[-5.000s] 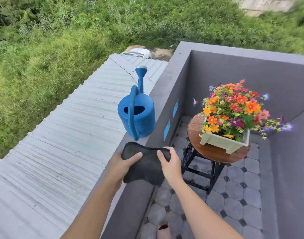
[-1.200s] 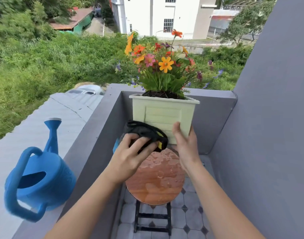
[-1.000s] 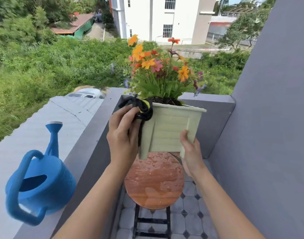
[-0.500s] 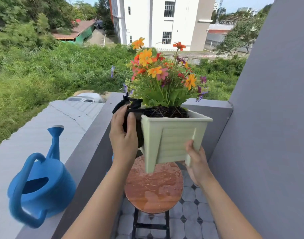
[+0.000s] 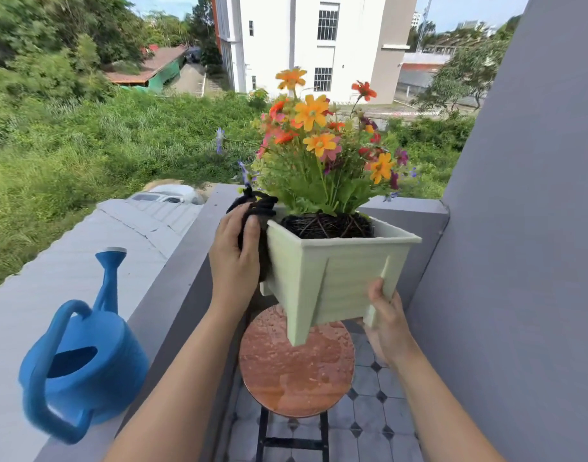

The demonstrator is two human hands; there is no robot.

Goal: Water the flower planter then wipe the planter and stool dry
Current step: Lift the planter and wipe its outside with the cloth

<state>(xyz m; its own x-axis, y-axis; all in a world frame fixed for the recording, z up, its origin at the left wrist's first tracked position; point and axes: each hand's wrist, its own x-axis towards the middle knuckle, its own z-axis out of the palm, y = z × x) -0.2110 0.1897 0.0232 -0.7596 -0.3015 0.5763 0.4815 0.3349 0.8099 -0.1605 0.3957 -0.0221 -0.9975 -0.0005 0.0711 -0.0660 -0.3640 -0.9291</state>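
Between the two hands, raised clear above the stool, was the planter (image 5: 332, 278), a pale green slatted box on short corner legs, filled with dark soil and a tall spray of flowers (image 5: 319, 145). It was tilted, with one near leg pointing down toward the seat. With wet soil inside, it was probably heavy and top-heavy. Its walls looked stiff but smooth, and likely slippery where wet. The soundest hold seemed to be one hand under the base or round a leg, and the other braced against the opposite wall. The stems looked fragile and were best left untouched.

Left of the left hand, well apart on the grey ledge (image 5: 179, 295), stood the blue watering can (image 5: 82, 361). Below both hands stood the stool (image 5: 296, 365); its round brown seat carried beads and a film of water, and was not yet wiped.

The right hand (image 5: 385, 315) gripped the planter's lower right corner, with the thumb on the front face beside a leg and the fingers curled out of sight beneath. The left hand (image 5: 232, 261) lay against the left wall just under the rim, its fingers curled over the black cloth (image 5: 256, 211). This soft, limp cloth was bunched between palm and planter, with a fold standing above the rim.
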